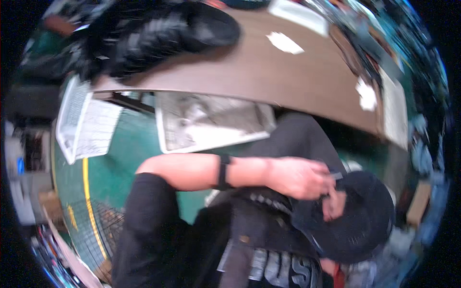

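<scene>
A dark navy cap (362,216) lies over my lap at the right, tilted and slightly blurred. My left hand (302,178) reaches across to its upper left edge, fingers curled, with a dark band around the wrist. From those fingers sticks a small shiny, metal-looking tool (338,176); its exact kind is blurred. Against the cap, the bent fingers of my right hand (333,205) show, closed on the fabric. The rest of that hand is hidden by the cap, and a bit of its arm appears below.
A brown table (259,72) stands ahead, bearing a long stack of black caps (168,38) and white scraps (285,42). Beneath its edge is a white crate (165,144) with pale material inside. At the left are a white basket (72,139) and a wire basket (103,221).
</scene>
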